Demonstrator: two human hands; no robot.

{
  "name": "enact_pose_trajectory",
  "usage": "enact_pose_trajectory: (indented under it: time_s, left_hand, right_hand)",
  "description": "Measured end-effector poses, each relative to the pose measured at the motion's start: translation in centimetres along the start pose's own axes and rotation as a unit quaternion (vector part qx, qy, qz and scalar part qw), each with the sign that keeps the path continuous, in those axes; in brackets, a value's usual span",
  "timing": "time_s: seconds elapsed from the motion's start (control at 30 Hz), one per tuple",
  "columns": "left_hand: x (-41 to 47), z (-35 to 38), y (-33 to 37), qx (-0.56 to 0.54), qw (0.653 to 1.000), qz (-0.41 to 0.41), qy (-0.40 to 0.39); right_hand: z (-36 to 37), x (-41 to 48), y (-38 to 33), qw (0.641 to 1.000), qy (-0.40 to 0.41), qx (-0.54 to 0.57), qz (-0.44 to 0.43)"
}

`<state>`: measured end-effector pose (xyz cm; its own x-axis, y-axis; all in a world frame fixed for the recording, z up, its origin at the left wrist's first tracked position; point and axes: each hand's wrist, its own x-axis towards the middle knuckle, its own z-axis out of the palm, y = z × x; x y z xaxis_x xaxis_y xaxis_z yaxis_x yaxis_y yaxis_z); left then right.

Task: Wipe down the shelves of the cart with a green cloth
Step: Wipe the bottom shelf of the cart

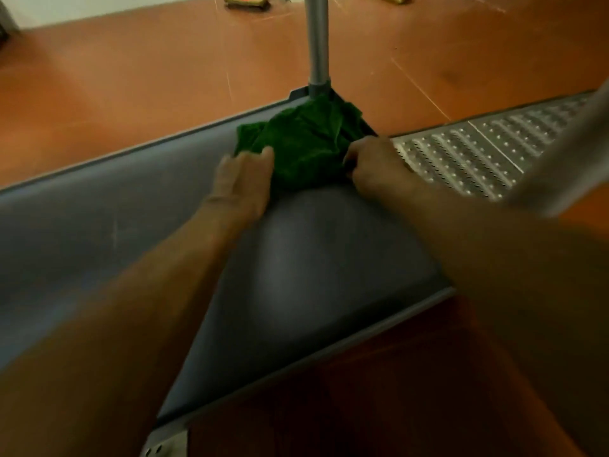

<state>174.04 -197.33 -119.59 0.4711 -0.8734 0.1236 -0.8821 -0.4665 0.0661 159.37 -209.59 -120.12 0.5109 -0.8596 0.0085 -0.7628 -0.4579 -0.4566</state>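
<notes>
Far left is just orange-brown floor (pixel 99 94), and below it the grey shelf (pixel 82 232) of the cart. Its raised lip (pixel 164 140) runs diagonally up to the far corner, and there's a big open stretch of shelf on that left side.

The left hand (pixel 245 179) reaches forward with its fingers on the left edge of the green cloth (pixel 306 143). It's too motion-blurred to tell if it's actually grasping the cloth or just pressing on it.

The cloth is bunched up right in the far corner of the shelf, jammed against the lip and touching the base of the upright metal post (pixel 318 44). So not much room beyond it.

The right hand (pixel 372 166) has its fingers curled in, pinching the cloth's right side, right at the shelf's right edge.

Past that edge a bumpy metal grate (pixel 478 153) sits in the floor. The near edge of the shelf runs diagonally between the forearms.
</notes>
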Motion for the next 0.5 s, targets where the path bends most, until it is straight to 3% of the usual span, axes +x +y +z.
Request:
enact_pose_trajectory:
  time_s: [0.13,0.5]
  left_hand:
    - [-1.6,2.9,-0.6,-0.005,1.0,0.014,-0.006]
    - [-3.9,1.6,-1.9,-0.009,0.999,0.041,0.002]
  right_hand:
    - [1.6,-1.2,1.3,0.999,-0.004,-0.007,-0.037]
    - [-0.8,-1.6,2.3,0.994,-0.023,-0.08,-0.067]
